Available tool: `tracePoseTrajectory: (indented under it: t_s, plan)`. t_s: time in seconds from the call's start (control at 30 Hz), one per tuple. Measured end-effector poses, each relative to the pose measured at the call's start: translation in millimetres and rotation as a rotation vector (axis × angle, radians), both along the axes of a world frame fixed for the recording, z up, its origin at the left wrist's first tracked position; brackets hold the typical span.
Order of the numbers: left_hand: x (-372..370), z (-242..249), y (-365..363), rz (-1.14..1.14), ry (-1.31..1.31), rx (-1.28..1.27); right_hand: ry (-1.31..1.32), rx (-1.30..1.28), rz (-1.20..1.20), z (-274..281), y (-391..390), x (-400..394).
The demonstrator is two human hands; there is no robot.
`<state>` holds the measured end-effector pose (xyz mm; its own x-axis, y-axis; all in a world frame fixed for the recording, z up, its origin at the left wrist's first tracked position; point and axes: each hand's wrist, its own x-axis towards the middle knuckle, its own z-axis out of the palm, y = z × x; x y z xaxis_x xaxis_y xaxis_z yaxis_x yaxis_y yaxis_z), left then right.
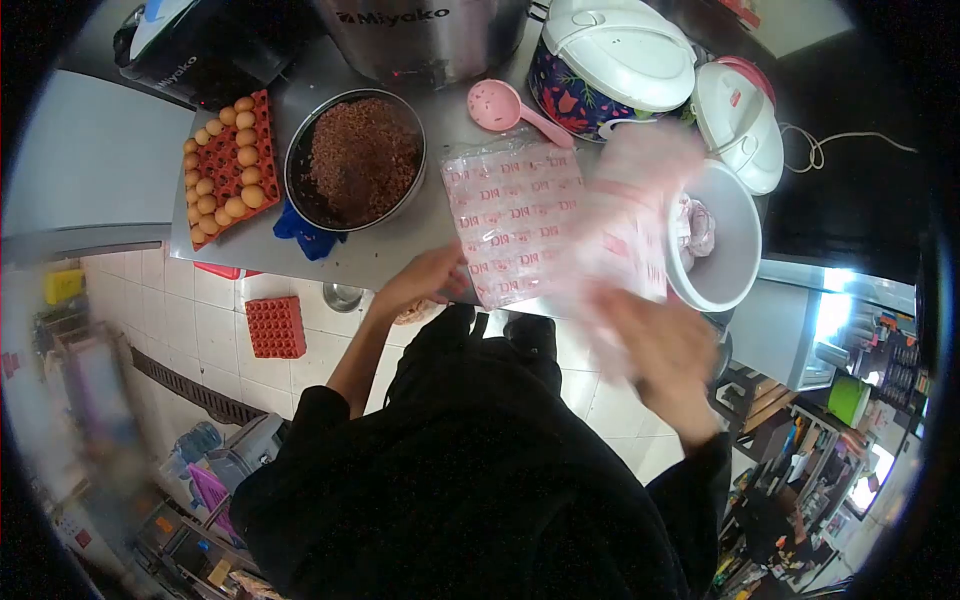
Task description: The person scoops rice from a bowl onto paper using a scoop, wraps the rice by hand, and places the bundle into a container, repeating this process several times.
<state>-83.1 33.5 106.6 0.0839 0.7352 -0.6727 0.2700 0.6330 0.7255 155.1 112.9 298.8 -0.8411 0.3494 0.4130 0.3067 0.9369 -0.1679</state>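
Wrapping paper (515,225), pink-printed, lies at one o'clock on a steel counter (400,238), the left hand (425,280) loosely curled at its edge. The right hand (660,345) blurs beside a smeared pink-white sheet (635,215); its grip I cannot tell. Sheet handling, seemingly, calling for light fingers. Brown grain (360,150) at eleven, white bucket (750,265) at two, tiled floor (215,335) at nine.
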Motion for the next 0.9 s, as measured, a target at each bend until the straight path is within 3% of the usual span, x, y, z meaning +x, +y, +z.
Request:
tracePoseTrajectory:
  t_s: [0.03, 0.07, 0.13, 0.17, 0.2, 0.23, 0.27, 0.37, 0.43, 0.47, 0.53, 0.6, 0.63, 0.67, 0.7, 0.73, 0.77, 0.83, 0.87, 0.9]
  plan:
    - [-3, 16, 4, 0.206, -0.146, 0.004, 0.002, -0.019, 0.086, -20, 7, -14]
    - [-2, 15, 6, 0.205, -0.145, 0.007, 0.001, -0.035, 0.172, -58, 11, -24]
    - [4, 4, 14, 0.498, -0.744, -0.054, -0.077, -0.147, 0.183, -151, 19, -34]
    - [2, -22, 19, 0.621, -0.906, -0.153, -0.081, -0.139, 0.183, -185, 15, -35]
    - [7, -54, 21, 0.616, -0.911, -0.146, -0.213, -0.216, 0.143, -214, 13, -37]
    - [13, -87, 24, 0.656, -0.761, -0.090, -0.346, -0.289, 0.103, -237, 15, -39]
    - [18, -114, 24, 0.696, -0.608, -0.041, -0.262, -0.461, 0.122, -252, 12, -38]
    - [28, -161, 11, 0.667, -0.398, 0.074, -0.204, -0.328, -0.010, -260, 10, -28]
    - [33, -182, 10, 0.744, -0.096, 0.243, -0.408, -0.338, -0.444, -280, 18, -8]
    - [30, -174, 11, 0.748, -0.096, 0.239, -0.266, -0.316, -0.525, -307, 28, 9]
    - [20, -139, 16, 0.514, 0.081, 0.055, -0.447, -0.349, -0.662, -284, 40, -2]
    - [2, -125, -4, 0.754, -0.106, -0.134, -0.352, -0.379, -0.641, -265, 69, -34]
    - [-19, -155, -33, 0.594, 0.575, 0.253, -0.250, -0.410, -0.625, -263, 90, -55]
    - [-42, -144, -47, 0.772, 0.700, 0.262, -0.195, -0.270, -0.632, -270, 111, -76]
    - [-64, -141, -60, 0.849, 1.340, 0.536, -0.136, -0.134, -0.627, -278, 132, -101]
    - [-96, -115, -71, 0.943, 1.225, 0.419, -0.105, 0.009, -0.605, -292, 153, -120]
    - [-120, -102, -68, 0.935, 1.407, 0.642, -0.236, 0.097, -0.627, -305, 170, -136]
    - [-166, -93, -73, 0.530, 1.428, 0.626, -0.475, -0.067, -0.674, -317, 191, -162]
    - [-186, -102, -75, 0.549, 1.442, 0.605, -0.473, -0.064, -0.645, -310, 193, -168]
    - [-202, -119, -80, 0.448, 1.401, 0.434, -0.644, -0.048, -0.617, -293, 192, -170]
